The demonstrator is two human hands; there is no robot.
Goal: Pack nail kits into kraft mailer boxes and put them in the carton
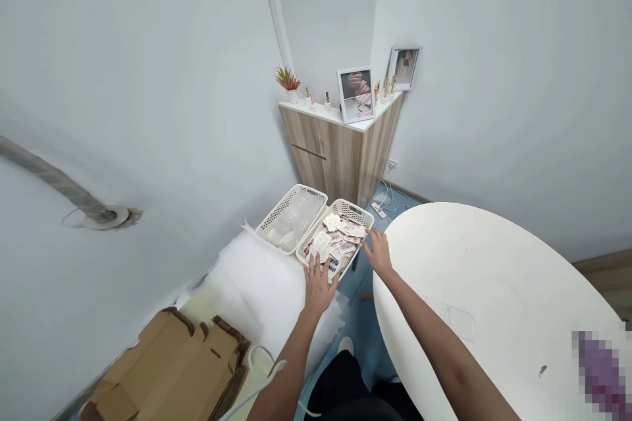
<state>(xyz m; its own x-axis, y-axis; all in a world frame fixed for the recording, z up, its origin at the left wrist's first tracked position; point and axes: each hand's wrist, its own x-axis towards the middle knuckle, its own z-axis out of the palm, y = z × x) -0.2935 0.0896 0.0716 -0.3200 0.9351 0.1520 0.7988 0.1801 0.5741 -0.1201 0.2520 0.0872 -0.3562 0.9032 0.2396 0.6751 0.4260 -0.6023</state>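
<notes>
In the head view, my hands are open and apart: my left hand (316, 286) rests at the near rim of a white plastic basket (354, 208), and my right hand (378, 253) sits at its right side, fingertips by the printed cards (333, 242) heaped inside. Pressing on that rim could tip the basket and spill cards onto the floor (364, 335). A second basket (291, 218) sits just beside it — the round white table (486, 293) crowds my right side, while white padding (257, 293) and flattened cardboard (168, 368) lie to my left.
</notes>
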